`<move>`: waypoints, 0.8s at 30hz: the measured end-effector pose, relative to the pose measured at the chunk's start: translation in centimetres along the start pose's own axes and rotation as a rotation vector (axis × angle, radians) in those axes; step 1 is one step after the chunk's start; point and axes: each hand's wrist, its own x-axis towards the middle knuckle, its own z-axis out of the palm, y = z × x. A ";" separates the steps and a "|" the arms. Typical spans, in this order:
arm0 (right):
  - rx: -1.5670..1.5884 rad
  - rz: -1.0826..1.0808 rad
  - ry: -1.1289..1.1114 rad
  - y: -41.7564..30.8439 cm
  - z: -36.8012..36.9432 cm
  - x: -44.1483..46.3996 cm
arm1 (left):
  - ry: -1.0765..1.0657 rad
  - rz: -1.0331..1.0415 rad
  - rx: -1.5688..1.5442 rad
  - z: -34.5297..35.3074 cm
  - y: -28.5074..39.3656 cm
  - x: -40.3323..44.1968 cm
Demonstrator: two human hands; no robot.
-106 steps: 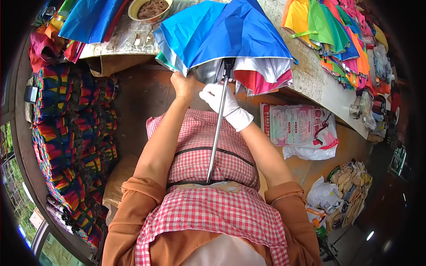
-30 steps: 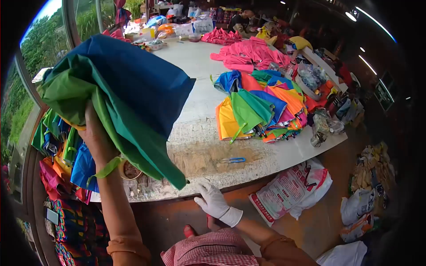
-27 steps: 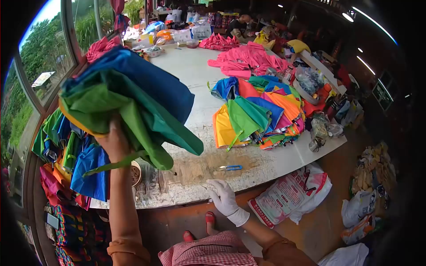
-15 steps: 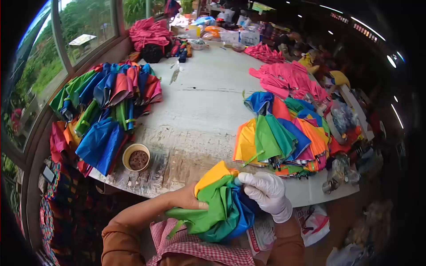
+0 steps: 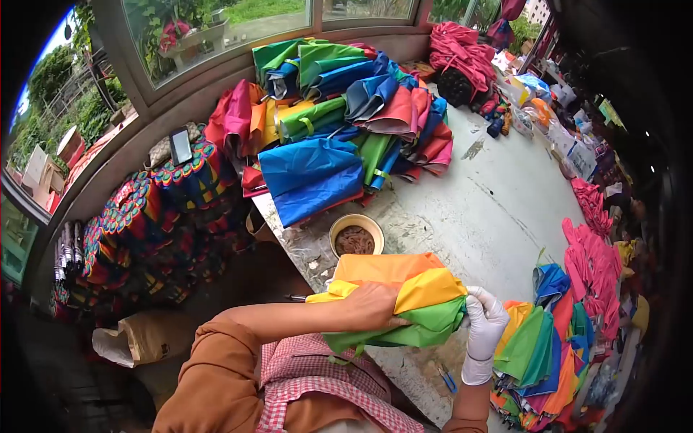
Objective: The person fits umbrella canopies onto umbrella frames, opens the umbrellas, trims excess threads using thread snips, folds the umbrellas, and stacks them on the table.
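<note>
A multicoloured umbrella (image 5: 433, 292) with orange, yellow and green panels lies sideways between my hands, above the table's near edge. My left hand (image 5: 375, 307) is closed on its folded cloth from above. At its right end, my white-gloved right hand (image 5: 485, 325) pinches the gathered tip of the cloth. A thin dark rod end (image 5: 294, 297) sticks out to the left of the cloth. Just beyond the umbrella stands a round tub (image 5: 378, 238) with brown, stringy-looking contents.
A heap of folded coloured umbrellas (image 5: 314, 177) lies at the table's left, another pile (image 5: 538, 346) at the right. Pink cloth (image 5: 595, 278) lies along the far right edge. Blue-handled snips (image 5: 447, 379) rest by my right wrist. A phone (image 5: 180, 146) sits near the window.
My view has swung to the left. The umbrella has turned, so its orange and yellow panels now face up and it stretches sideways. Both hands still hold it.
</note>
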 end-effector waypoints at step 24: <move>-0.831 0.005 -0.431 13.4 23.0 13.1 | 0.065 -0.347 0.915 -23.9 -48.2 45.1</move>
